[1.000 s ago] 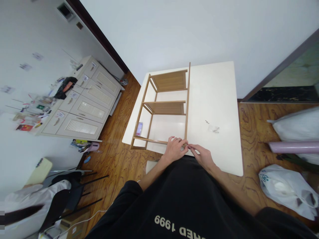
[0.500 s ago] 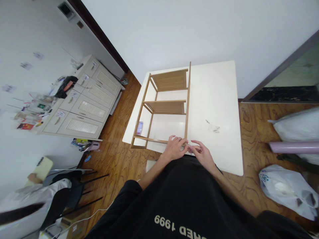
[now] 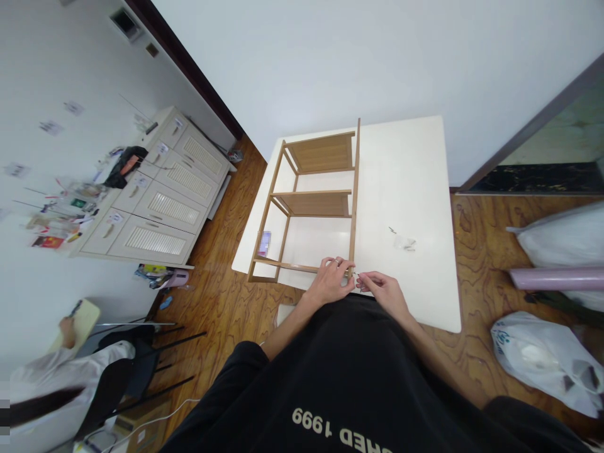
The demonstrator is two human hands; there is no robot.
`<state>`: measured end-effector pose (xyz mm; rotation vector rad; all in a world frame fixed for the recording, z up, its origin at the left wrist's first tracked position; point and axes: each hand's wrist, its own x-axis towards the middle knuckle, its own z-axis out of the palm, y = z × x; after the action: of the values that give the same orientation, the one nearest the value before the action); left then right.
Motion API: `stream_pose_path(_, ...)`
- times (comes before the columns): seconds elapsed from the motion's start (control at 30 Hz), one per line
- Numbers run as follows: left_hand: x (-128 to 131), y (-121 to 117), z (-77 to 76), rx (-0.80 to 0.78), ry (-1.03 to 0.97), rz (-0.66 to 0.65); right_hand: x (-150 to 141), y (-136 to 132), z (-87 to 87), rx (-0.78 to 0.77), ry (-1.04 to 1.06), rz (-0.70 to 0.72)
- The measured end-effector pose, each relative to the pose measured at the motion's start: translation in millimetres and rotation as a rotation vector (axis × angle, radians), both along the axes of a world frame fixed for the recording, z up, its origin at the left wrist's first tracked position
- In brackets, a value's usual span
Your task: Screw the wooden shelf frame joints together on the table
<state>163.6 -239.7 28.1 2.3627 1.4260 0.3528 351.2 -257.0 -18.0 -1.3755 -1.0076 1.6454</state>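
A wooden shelf frame (image 3: 313, 196) with two slatted shelves lies on its side on the white table (image 3: 401, 170). My left hand (image 3: 329, 280) is closed around the frame's near right corner, fingers over the end rail. Just right of that corner, my right hand (image 3: 381, 290) pinches a small, thin, dark L-shaped tool, which looks like a hex key (image 3: 358, 277). A small gap shows between the fingers of my right hand and the corner. The joint itself is mostly hidden by my left fingers.
Right of the frame lie a small clear bag of hardware (image 3: 404, 243) and a loose screw (image 3: 392, 230). A purple-screened phone (image 3: 264, 243) sits at the frame's left. A person (image 3: 70, 384) sits at lower left. White bags (image 3: 542, 358) stand on the floor at right.
My right hand's fingers, spread half a second ago, have drawn together, and the hand sits slightly farther from the corner. My left hand stays on the frame. The seated person's hand has moved.
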Motion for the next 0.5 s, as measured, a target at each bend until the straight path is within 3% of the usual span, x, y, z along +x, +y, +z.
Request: stream_pose_path(0.5, 1, -1, -4.1, 0.008, 0.007, 0.002, 11, 23, 12.5, -0.04, -0.078, 0.232)
